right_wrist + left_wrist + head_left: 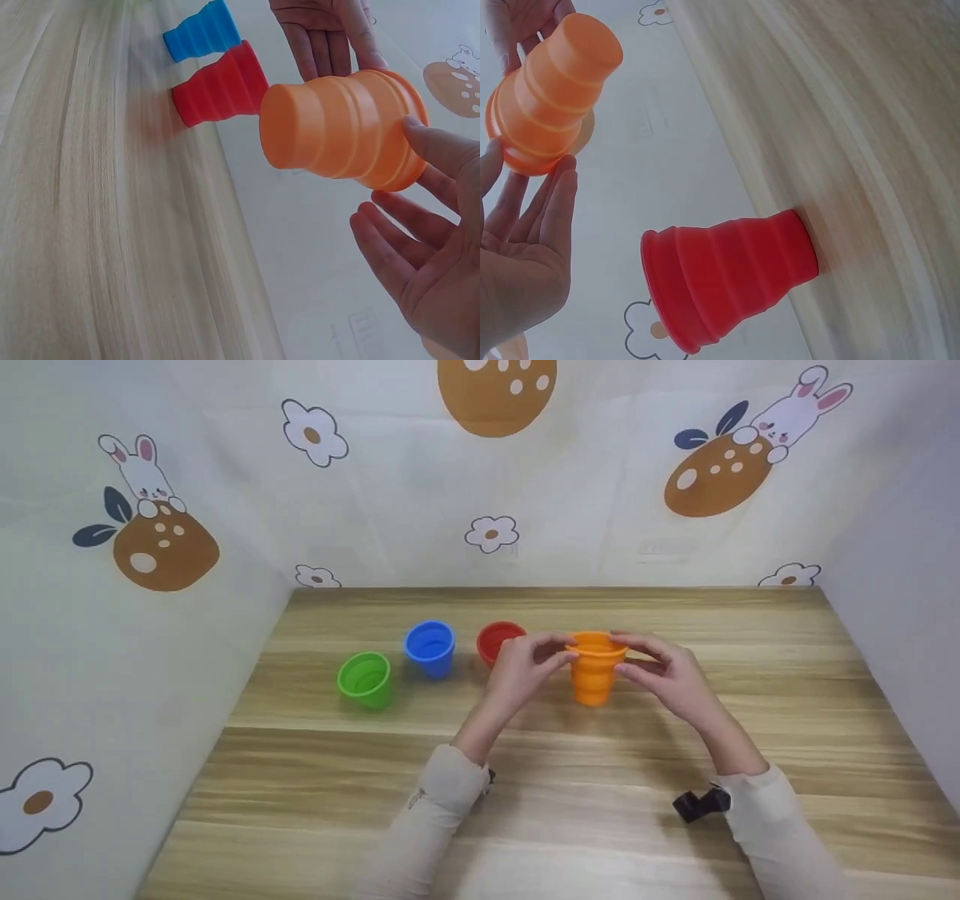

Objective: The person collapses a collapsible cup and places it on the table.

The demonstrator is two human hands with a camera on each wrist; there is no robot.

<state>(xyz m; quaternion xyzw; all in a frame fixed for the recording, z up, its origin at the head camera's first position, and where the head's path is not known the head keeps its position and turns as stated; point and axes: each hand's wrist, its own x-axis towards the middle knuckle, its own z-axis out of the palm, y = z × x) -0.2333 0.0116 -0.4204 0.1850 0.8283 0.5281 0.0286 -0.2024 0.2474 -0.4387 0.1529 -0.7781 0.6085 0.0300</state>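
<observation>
An orange ribbed cup (592, 679), mouth upward, is held by its rim between both hands, raised off the wooden table. My left hand (517, 667) pinches the rim from the left, thumb in front and fingers behind. From the right, my right hand (671, 675) grips the same rim in a mirrored way. In the left wrist view the orange cup (570, 86) shows its flat base and stepped sides. A red cup (499, 639) stands just behind the left hand, which partly covers it; the left wrist view shows that red cup (727, 277) upright on the table.
A blue cup (431, 649) and a green cup (366, 681) stand upright to the left on the wooden table (337, 787). A patterned cloth wall (405, 510) rises behind the table's back edge. A black strap piece (701, 804) sits at the right wrist.
</observation>
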